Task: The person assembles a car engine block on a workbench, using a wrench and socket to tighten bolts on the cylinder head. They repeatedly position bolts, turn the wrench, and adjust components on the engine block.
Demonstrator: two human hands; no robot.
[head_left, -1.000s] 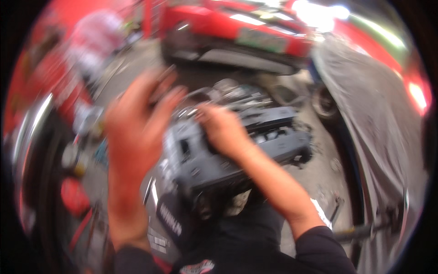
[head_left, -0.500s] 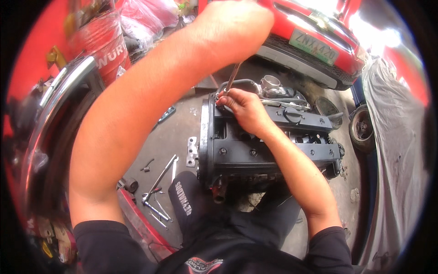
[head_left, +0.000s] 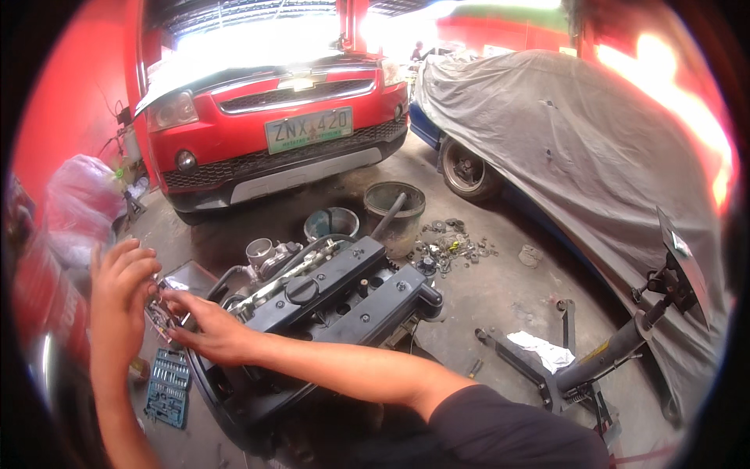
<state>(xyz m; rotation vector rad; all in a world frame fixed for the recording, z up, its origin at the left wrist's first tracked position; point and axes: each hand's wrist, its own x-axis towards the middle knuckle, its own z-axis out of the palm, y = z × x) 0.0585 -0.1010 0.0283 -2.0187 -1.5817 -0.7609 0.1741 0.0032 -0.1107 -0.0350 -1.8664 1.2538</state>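
Small, silvery metal part (head_left: 159,316) found between thumb and fingers of my right hand (head_left: 209,330), grasped, beside the long, dark-grey engine (head_left: 373,313). My raised left hand (head_left: 119,293) adjoins; its hold I cannot tell.

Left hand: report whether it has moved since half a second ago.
Yes: left hand went left and down in view, from above the engine to its left.

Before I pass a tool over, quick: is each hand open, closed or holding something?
Left hand: fingers curled beside a metal piece; whether it grips cannot be told.
Right hand: at the same piece; closed on it or not, cannot be told.
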